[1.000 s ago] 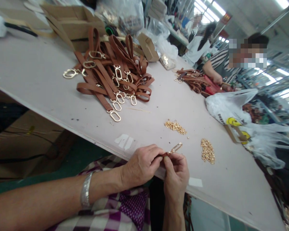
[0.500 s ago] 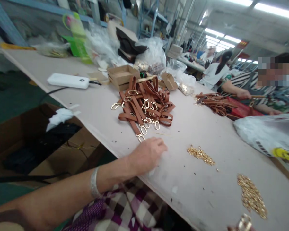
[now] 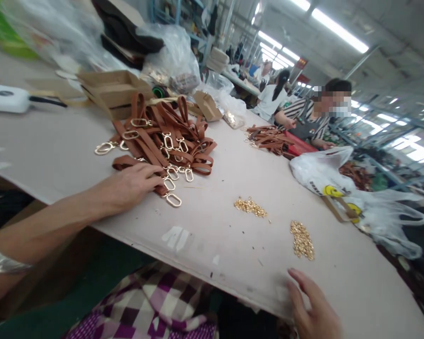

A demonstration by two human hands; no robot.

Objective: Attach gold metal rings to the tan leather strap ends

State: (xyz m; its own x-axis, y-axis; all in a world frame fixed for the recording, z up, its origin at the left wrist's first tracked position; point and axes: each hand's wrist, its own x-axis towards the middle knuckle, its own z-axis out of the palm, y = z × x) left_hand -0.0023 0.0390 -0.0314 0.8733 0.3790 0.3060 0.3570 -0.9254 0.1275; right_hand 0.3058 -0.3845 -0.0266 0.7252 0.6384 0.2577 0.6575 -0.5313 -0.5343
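Note:
My left hand (image 3: 134, 186) reaches over the front edge of a heap of brown straps (image 3: 162, 125). Its fingers are stretched out, and the fingertips touch one strap end fitted with a gold oval snap hook (image 3: 174, 200); the thumb is hidden. More gold oval hooks stick out of the heap. At the lower right, my right hand (image 3: 314, 306) is over the table's near edge, blurred, thumb and fingers apart, with nothing visible between them. Beyond its fingertips lies a pile of small gold metal pieces (image 3: 302, 240). A smaller gold pile (image 3: 250, 207) lies farther left.
On the table (image 3: 205, 235) stand an open cardboard box (image 3: 109, 89), a white power bank (image 3: 7, 98) with a cable, and clear plastic bags (image 3: 175, 56). White bags (image 3: 321, 169) lie at the right. Across the table sits a co-worker (image 3: 304, 117) beside more brown straps (image 3: 268, 139).
My left hand has moved from the bare tabletop onto the straps' near edge. More of my right hand shows; the shiny metal piece seen by it earlier is out of sight. The view has turned right.

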